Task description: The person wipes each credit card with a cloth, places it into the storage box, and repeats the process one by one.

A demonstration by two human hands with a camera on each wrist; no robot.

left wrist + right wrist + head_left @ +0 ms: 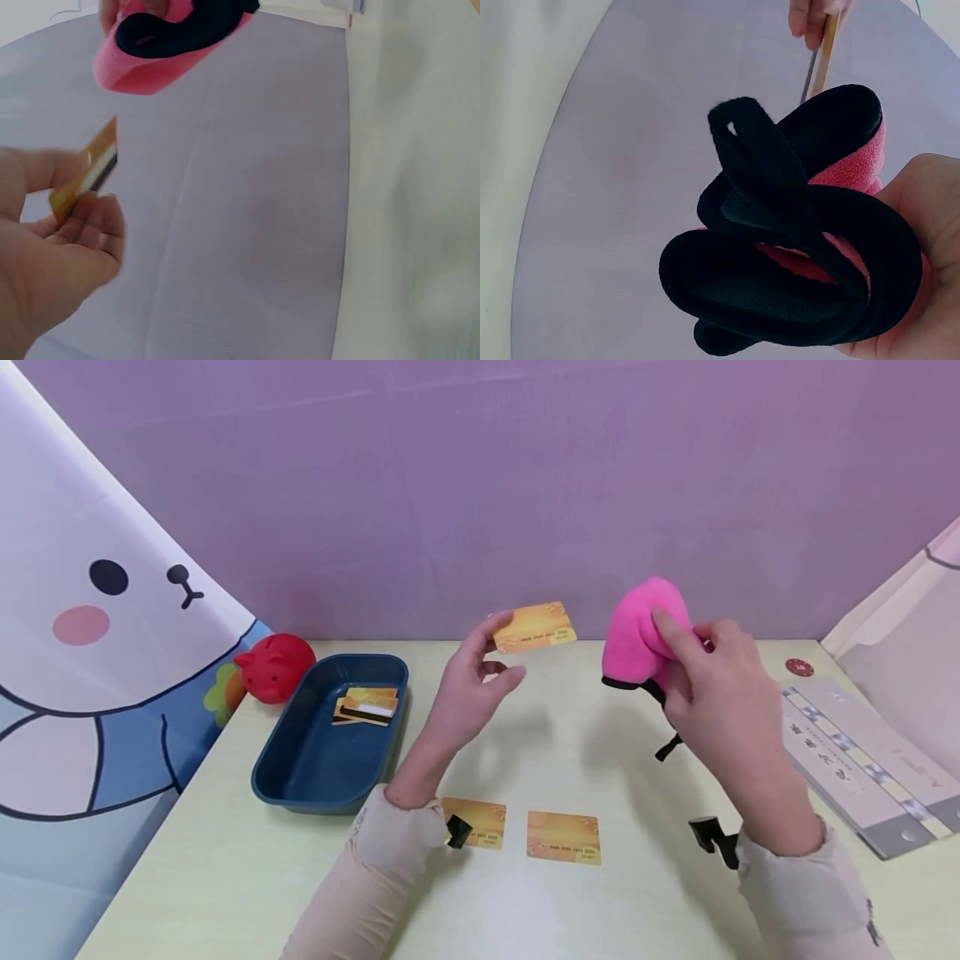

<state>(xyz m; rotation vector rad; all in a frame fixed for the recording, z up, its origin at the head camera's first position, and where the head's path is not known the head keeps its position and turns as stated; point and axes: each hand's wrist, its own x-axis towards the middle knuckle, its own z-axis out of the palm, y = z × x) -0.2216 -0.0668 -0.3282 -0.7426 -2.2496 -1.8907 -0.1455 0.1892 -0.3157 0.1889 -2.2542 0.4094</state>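
My left hand (474, 683) is raised over the table and pinches a gold bank card (536, 627) by its left end. The left wrist view shows that card (84, 176) nearly edge-on between the fingers, with a dark stripe on its back. To the right, my right hand (723, 693) grips a bunched pink fleece piece (637, 631) with black edging, also held up. Its folded black trim and a strap loop (750, 150) fill the right wrist view. Two gold cards (564, 837) lie face up nearer me; the left sleeve's black clip partly covers one.
A dark blue basin (300, 768) with several cards (367, 706) stands on the left. Beside it sits a red piggy bank (277, 667). On the right lie a grey flat box (870, 760) and a red poker chip (799, 667). A purple cloth (480, 502) hangs behind the table.
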